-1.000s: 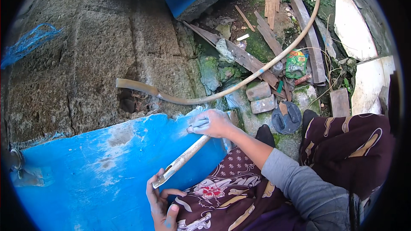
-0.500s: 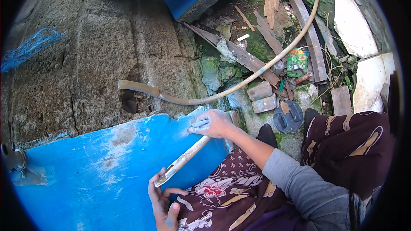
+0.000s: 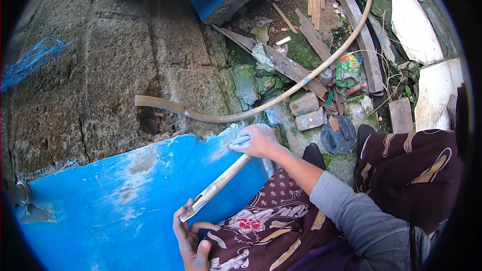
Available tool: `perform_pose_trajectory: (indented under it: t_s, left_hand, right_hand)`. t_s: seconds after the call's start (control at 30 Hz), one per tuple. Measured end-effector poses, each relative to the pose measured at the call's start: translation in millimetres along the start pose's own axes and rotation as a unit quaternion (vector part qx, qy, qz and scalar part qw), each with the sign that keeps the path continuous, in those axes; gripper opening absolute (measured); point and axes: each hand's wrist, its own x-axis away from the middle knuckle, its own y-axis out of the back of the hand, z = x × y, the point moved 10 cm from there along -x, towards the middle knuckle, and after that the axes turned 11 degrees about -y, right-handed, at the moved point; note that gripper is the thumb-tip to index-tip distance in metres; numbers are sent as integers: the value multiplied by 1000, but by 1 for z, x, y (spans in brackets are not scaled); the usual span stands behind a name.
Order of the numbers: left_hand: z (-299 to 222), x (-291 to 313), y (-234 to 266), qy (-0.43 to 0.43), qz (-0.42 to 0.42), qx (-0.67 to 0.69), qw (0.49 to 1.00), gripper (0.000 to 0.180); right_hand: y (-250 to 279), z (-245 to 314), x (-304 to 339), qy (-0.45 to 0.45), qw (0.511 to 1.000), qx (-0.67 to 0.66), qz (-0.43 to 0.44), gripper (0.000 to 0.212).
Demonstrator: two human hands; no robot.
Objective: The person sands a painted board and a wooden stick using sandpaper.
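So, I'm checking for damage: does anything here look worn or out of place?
Yes. The blue surface has pale worn patches and a ragged upper edge near the right hand. The green packet lies among loose boards like litter.

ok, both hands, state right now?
Left hand: partly open, fingers at the lower end of the pale tube; firm grip can't be told.
Right hand: closed, fingers curled near the tube's upper part; what's inside is hidden.

head-worn fisheye; looks down, close
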Motion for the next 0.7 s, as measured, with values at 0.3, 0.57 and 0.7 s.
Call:
perform_pose_trajectory:
  t_s: [0.3,0.57,0.7]
  left_hand:
    - [3,2,4,-14,0,24,1000,84]
    - [3,-1,0,-15,13,26,999,83]
    - [2,1,3,-18,5,33,999,83]
  right_hand:
    - [2,52,13,145,986,-77,14,40]
    - [4,8,2,58,997,24,-49,39]
    - [4,59,20,149,982,-117,28,31]
